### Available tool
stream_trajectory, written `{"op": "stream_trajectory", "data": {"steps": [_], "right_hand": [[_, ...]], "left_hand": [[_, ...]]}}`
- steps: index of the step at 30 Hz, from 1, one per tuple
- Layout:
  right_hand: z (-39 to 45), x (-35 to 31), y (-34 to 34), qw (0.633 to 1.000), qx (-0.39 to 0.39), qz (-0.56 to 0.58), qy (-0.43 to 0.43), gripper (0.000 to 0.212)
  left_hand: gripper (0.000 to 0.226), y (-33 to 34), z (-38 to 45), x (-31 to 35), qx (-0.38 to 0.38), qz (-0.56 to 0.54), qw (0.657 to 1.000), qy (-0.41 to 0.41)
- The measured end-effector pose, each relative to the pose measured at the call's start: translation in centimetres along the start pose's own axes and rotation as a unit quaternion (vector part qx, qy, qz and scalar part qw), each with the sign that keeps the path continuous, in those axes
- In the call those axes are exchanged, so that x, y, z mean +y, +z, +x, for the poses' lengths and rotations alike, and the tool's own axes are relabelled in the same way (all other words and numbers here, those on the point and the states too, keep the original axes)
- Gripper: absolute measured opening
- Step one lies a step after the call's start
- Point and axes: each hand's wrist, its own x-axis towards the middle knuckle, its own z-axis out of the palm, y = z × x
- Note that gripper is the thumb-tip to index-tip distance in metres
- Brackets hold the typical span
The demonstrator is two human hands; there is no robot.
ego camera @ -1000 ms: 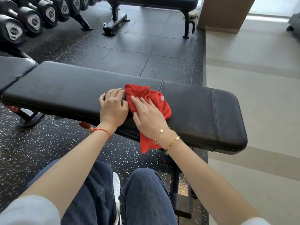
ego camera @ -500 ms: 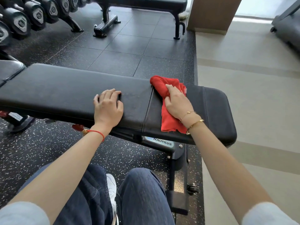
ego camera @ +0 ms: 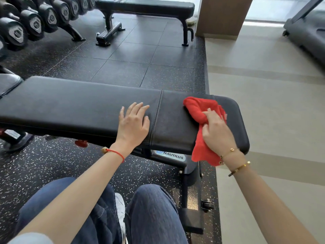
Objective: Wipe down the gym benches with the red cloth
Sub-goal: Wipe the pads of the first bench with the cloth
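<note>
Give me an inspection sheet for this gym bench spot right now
Surface: black bench, one seam across the pad.
Job's things: red cloth bunched on the bench's right end, part hanging over the near edge.
Clutter: nothing seen.
Grips: right hand holds the cloth; left hand rests flat on the pad, fingers spread.
Cables: nothing seen.
Surroundings: second bench behind, dumbbells at far left, treadmill at far right.
</note>
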Motion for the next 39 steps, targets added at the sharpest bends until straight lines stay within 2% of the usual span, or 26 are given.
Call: {"op": "stream_trajectory", "data": {"steps": [4,7,13,17,21,25,28,34,36,39], "right_hand": [[4.3,1.5,-0.8,0.997,0.011,0.008,0.073,0.047],[6.2,0.9,-0.3,0.998,-0.004,0.009,0.070,0.047],[0.7,1.7,-0.7,1.000,-0.004,-0.003,0.026,0.049],[-1.8,3.8,-1.8,0.998,0.015,0.011,0.057,0.048],[1.0,4.8,-2.5,0.993,0.030,0.018,0.110,0.046],[5.9,3.1,-1.9,0.991,0.002,0.034,0.127,0.041],[7.2,0.0,-0.7,0.994,-0.010,0.039,0.098,0.033],[1.2,-4.6,1.5,0.996,-0.041,0.037,-0.070,0.040],[-0.6,-3.8,1.1,0.996,-0.022,0.013,-0.085,0.044],[-1.6,-1.1,-0.2,0.999,0.004,-0.001,-0.043,0.044]], "left_hand": [[0.043,0.7,0.0,0.1,-0.010,0.003,1.000,0.003],[0.042,1.0,0.0,-0.1,0.002,0.019,1.000,0.005],[0.041,1.2,-0.1,-0.2,0.011,0.018,1.000,0.011],[0.042,1.3,-0.2,-0.3,0.009,0.018,1.000,0.012],[0.045,1.4,-0.4,-0.2,0.001,0.026,1.000,0.010],[0.044,1.6,-0.5,0.0,0.007,0.028,1.000,0.008],[0.044,1.5,-0.5,0.0,0.012,0.029,0.999,0.007],[0.044,1.4,-0.5,-0.1,0.005,0.028,1.000,0.005],[0.045,1.3,-0.5,-0.1,0.004,0.026,1.000,0.006],[0.045,1.3,-0.4,-0.1,0.001,0.022,1.000,0.007]]}}
